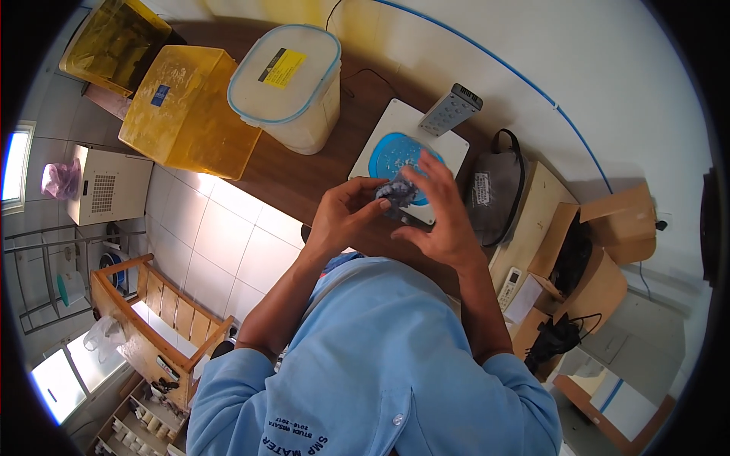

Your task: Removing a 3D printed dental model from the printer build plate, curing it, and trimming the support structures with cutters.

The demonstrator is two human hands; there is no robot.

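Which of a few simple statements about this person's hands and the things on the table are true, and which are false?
1. The left hand pinches a dark crumpled item. True.
2. Both hands are clenched into fists. False: the right hand has its fingers spread.
3. White bits lie in the blue dish. True.
4. The white tub is uncovered. False: a blue-rimmed lid covers the white tub.
5. The grey bag is to the right of the blue dish. True.
6. The amber boxes stand to the right of the white tub. False: the amber boxes are to its left.
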